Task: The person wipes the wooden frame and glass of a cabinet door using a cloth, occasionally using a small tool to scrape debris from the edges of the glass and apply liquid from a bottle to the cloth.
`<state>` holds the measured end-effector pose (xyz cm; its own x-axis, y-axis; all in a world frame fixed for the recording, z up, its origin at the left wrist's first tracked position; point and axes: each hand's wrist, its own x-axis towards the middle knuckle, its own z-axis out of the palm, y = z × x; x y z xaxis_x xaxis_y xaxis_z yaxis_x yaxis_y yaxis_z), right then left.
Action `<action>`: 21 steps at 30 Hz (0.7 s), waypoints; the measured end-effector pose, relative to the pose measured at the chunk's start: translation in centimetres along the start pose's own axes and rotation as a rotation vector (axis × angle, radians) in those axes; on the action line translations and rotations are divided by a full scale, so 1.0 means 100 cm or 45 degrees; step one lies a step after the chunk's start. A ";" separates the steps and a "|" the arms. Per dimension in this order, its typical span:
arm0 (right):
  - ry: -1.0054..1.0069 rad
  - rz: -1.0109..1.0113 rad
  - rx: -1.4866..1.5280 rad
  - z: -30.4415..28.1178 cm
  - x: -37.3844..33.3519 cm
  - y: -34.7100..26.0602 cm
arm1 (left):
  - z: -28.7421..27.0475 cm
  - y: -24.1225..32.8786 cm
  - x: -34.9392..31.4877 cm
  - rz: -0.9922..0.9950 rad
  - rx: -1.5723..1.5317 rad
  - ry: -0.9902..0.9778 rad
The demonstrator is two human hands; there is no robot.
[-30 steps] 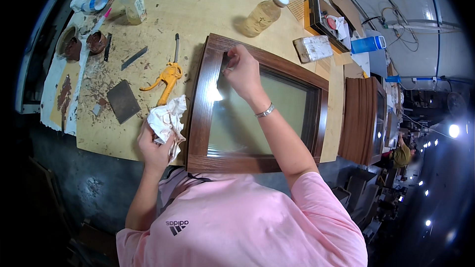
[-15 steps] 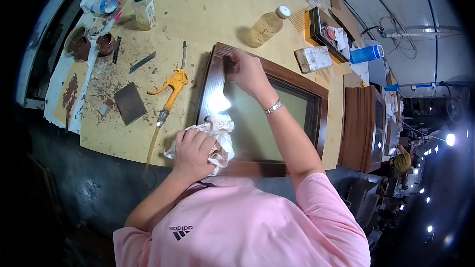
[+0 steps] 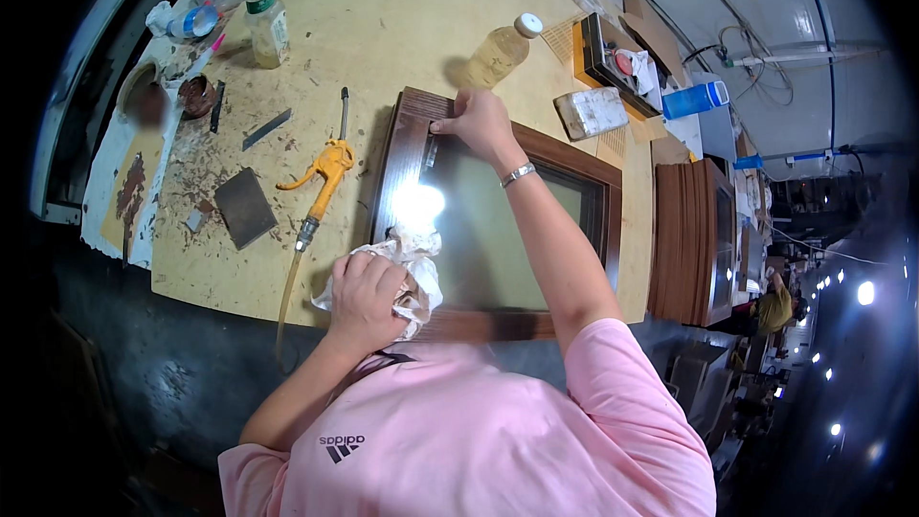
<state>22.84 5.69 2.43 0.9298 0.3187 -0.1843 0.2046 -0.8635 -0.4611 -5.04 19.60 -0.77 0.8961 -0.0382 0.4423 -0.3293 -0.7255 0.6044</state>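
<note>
A person in a pink short-sleeved T-shirt (image 3: 469, 431) leans over a yellowish wooden table (image 3: 383, 10), seen from above. In front of them, at the table's near edge, lies a glass-paned wooden panel (image 3: 479, 239) with a dark brown frame; a bright light reflects off its left side.

The left hand (image 3: 364, 299) rests at the panel's lower left corner, its grip closed over a crumpled white wipe (image 3: 421, 273), paper or cloth, which lies against the frame and glass. The right hand (image 3: 479, 124) reaches to the upper left corner, thumb extended onto the frame near its inner edge and the other fingers bent. Whether this grip holds anything small cannot be told. A silvery band (image 3: 517, 174) circles the right wrist.

Left of the panel lies a yellow air blow gun (image 3: 330, 168), its nozzle pointing away from the person and its hose (image 3: 290, 292) running off the near edge. Farther left are a dark square sheet (image 3: 246, 208), a dark flat strip (image 3: 267, 129) and an open pot (image 3: 196, 96) of brown material, among scattered brown flecks.

Beyond the panel stands a white-capped bottle of pale yellow liquid (image 3: 498, 56). To its right are a scuffed white block (image 3: 592, 113), an open black-and-orange box (image 3: 613, 62) and a blue bottle (image 3: 691, 101). Right of the table is a stack of brown panels (image 3: 682, 239); in the distance, another person (image 3: 773, 306) wears a yellowish top.
</note>
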 end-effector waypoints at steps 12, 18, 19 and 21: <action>-0.101 -0.243 -0.082 0.003 -0.062 0.002 | 0.003 0.000 -0.003 0.000 0.039 -0.014; 0.154 -0.328 -0.098 -0.035 -0.132 0.067 | -0.003 0.011 0.005 -0.126 0.053 -0.090; 0.338 -0.285 -0.186 -0.045 -0.137 0.104 | -0.002 0.010 0.016 -0.159 -0.003 -0.126; 0.538 -0.006 -0.438 -0.069 -0.149 0.159 | -0.005 0.024 0.050 -0.113 0.167 -0.096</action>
<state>14.34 -15.52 3.87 0.9561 0.1994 0.2145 0.2317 -0.9630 -0.1376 -1.55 18.04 3.23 0.9413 -0.0183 0.3371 -0.2109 -0.8115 0.5449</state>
